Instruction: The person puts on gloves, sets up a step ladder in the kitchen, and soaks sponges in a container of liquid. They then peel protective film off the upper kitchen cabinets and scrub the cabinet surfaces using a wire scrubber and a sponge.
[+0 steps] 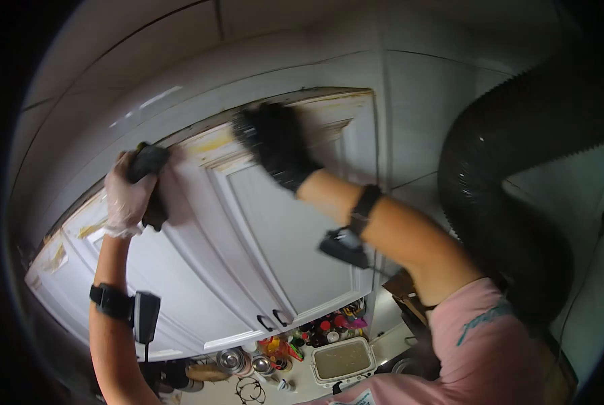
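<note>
My left hand, in a thin translucent glove, is raised against the upper part of the white cabinet doors. Its fingers are closed on a dark cloth-like bundle with a small yellowish bit at its top. My right hand wears a shiny black glove and lies along the top edge of the right door. Motion smears its fingers, so their pose and anything under them stay hidden. Yellow-brown grime stains the door's upper edge between the two hands.
A large black ribbed duct curves down at the right. Below the cabinet, a counter holds a rectangular tub of murky water, several bottles and jars, and metal pots. Two black handles stick out low on the doors.
</note>
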Tool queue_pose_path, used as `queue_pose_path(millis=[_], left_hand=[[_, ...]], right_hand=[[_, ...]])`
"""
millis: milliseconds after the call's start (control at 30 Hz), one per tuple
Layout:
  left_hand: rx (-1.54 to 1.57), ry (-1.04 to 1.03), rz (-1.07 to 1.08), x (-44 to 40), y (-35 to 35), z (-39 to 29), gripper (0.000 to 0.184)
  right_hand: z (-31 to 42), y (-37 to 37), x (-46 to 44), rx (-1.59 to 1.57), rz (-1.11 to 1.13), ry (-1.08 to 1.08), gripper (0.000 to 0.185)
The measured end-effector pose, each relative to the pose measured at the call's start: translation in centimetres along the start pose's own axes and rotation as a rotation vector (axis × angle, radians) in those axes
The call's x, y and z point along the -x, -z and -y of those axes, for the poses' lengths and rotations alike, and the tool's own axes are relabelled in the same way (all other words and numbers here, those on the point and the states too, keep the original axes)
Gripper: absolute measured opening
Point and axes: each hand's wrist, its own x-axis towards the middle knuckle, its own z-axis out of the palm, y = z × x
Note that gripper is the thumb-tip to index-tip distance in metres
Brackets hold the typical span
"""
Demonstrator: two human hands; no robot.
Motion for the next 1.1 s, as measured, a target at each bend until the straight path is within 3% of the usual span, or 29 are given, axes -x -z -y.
queue_pose_path(millis=[67, 133, 167, 267, 367, 433, 500, 567, 700, 733, 767, 833, 900, 933, 967, 1033, 1100], left_hand=[[0.027, 0.01, 0.022, 0.1, -0.1, 0.2, 0.031], [0.047, -0.011, 0.018, -0.3, -0.3, 1.0, 0.031], [0.069, -0.005, 0.014, -0.4, -0.6, 1.8, 0.03], [0.062, 0.002, -0.015, 0.0, -0.6, 0.9, 0.029], [0.008, -0.045, -0.037, 0.0, -0.4, 1.1, 0.027], [0.079, 0.057, 0.0, 0.0, -0.4, -0.1, 0.028], [0.083, 0.043, -0.013, -0.3, -0.3, -0.2, 0.028], [0.089, 0.032, -0.012, 0.0, -0.3, -0.2, 0.027], [0.069, 0.019, -0.033, 0.2, -0.1, -0.2, 0.026], [0.046, 0.002, -0.037, 0.1, -0.2, -0.2, 0.027], [0.022, -0.015, -0.038, 0.0, -0.3, -0.1, 0.027], [0.053, 0.008, -0.024, 0.1, -0.4, 0.2, 0.028], [0.054, 0.008, -0.035, 0.1, -0.5, -0.3, 0.028], [0.052, 0.002, -0.026, 0.1, -0.6, -0.2, 0.028], [0.052, -0.001, -0.025, 0.1, -0.7, 0.0, 0.026], [0.052, 0.005, -0.015, 0.2, -0.8, 0.3, 0.025], [0.119, 0.019, 0.009, 0.1, -0.6, 0.6, 0.029]], right_hand=[[-0.5, 0.7, 0.2, 0.072, -0.1, 0.028, 0.014], [-2.6, 2.7, 0.6, -0.088, -0.034, 0.0, 0.014], [-4.5, 4.9, 0.8, -0.136, 0.085, -0.135, 0.015], [-12.6, 6.7, 3.3, 0.244, 0.071, -0.195, 0.016], [-12.3, 7.0, 3.8, 0.403, -0.161, -0.192, 0.012], [-10.1, 4.1, 3.4, 0.121, -0.171, -0.209, 0.014], [-4.9, 2.2, 3.3, 0.086, -0.299, -0.208, 0.019], [-3.5, 3.0, 3.4, 0.076, 0.0, -0.267, 0.021], [-8.4, 5.5, 6.0, -0.016, -0.148, -0.08, 0.023], [-9.9, 6.8, 6.3, -0.008, -0.15, -0.154, 0.026], [-11.2, 7.4, 7.2, -0.27, -0.126, -0.47, 0.024], [-10.7, 7.7, 7.6, 0.259, -0.044, -0.371, 0.028], [-10.2, 3.3, 9.7, 0.168, -0.117, -0.27, 0.032], [-6.7, 3.6, 8.5, 0.015, -0.025, -0.292, 0.036], [-4.9, 1.6, 9.2, 0.195, -0.058, -0.243, 0.037], [-2.3, 0.4, 9.7, 0.102, 0.059, -0.291, 0.039], [-3.2, 0.9, 10.3, 0.133, 0.052, -0.152, 0.035]])
